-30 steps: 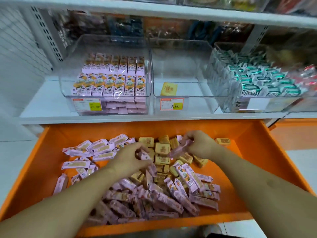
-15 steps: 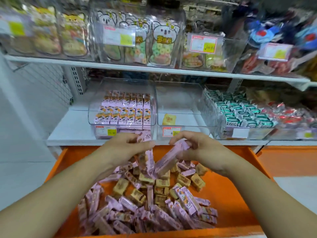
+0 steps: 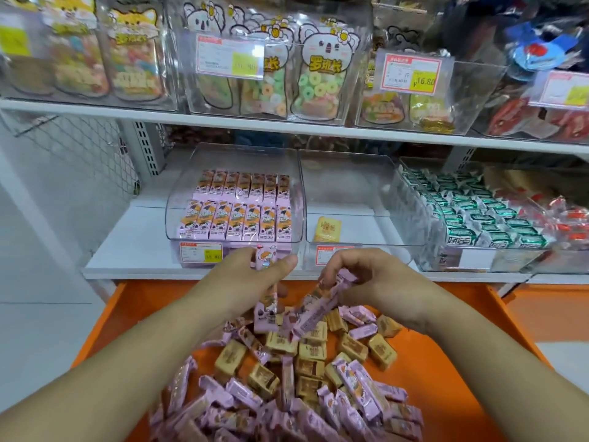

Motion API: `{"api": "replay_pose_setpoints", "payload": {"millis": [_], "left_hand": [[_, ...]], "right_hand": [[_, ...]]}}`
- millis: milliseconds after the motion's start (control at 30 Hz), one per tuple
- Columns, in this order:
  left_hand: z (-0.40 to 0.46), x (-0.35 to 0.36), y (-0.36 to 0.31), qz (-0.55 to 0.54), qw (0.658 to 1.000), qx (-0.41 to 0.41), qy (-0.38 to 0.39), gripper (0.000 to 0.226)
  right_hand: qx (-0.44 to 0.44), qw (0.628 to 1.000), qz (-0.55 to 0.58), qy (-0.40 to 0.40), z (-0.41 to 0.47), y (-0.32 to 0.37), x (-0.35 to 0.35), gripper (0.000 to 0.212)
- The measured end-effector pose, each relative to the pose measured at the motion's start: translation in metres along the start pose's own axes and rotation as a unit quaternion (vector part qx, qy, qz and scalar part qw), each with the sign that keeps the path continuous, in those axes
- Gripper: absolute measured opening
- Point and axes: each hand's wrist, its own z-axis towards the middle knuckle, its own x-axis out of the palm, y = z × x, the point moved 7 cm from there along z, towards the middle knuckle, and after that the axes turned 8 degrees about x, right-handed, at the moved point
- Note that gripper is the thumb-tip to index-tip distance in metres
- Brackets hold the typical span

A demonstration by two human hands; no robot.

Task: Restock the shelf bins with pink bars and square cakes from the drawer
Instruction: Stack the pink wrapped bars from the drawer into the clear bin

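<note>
Head view. Left hand (image 3: 251, 275) raised over the far edge of the orange plastic drawer (image 3: 471, 371); fingers and thumb curled round an upright pink-wrapped bar (image 3: 266, 301), gripping it near the top. Right hand (image 3: 373, 282) just beside it, fingers curled round a second pink-wrapped bar (image 3: 314, 309) that tilts down toward the left. The lower ends of the two bars are close together; cannot tell whether they touch.

In the drawer: loose heap of pink bars (image 3: 334, 406) at the near side, tan square cakes in wrappers (image 3: 306, 349) mixed in at the middle and far side.

White lower shelf (image 3: 134, 250), far of the drawer: clear plastic bin at left (image 3: 234, 161) holds two tidy rows of pink bars standing on end. Clear plastic bin at middle (image 3: 347, 167) holds one yellow square cake (image 3: 328, 229) near its front wall. Clear bin at right (image 3: 414, 193) holds green-and-white wrapped sweets (image 3: 471, 215).

Upper shelf (image 3: 287, 124): clear bins with bagged ring candies (image 3: 322, 74) and price labels.
</note>
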Motion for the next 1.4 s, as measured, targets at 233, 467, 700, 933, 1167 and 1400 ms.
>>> {"api": "replay_pose_setpoints", "payload": {"millis": [233, 467, 700, 933, 1167, 1400], "left_hand": [[0.001, 0.012, 0.004, -0.068, 0.994, -0.028, 0.084, 0.032], [-0.009, 0.022, 0.001, -0.115, 0.986, -0.016, 0.124, 0.033], [-0.003, -0.021, 0.014, -0.17, 0.983, -0.038, -0.06, 0.04], [-0.015, 0.007, 0.003, -0.322, 0.945, -0.051, -0.002, 0.026], [-0.016, 0.007, 0.004, -0.345, 0.937, -0.038, -0.046, 0.014], [-0.013, 0.003, 0.01, -0.262, 0.964, -0.046, 0.005, 0.02]], "right_hand": [[0.004, 0.999, 0.021, -0.024, 0.004, -0.001, -0.003, 0.051], [0.006, 0.997, -0.005, -0.074, -0.005, 0.005, -0.009, 0.043], [-0.021, 0.981, 0.04, -0.187, -0.016, 0.005, -0.031, 0.034], [-0.046, 0.967, 0.056, -0.243, -0.013, 0.011, 0.01, 0.029], [-0.041, 0.979, 0.119, -0.163, 0.001, 0.005, 0.044, 0.021], [-0.063, 0.987, 0.019, -0.149, -0.003, 0.019, 0.05, 0.044]]}}
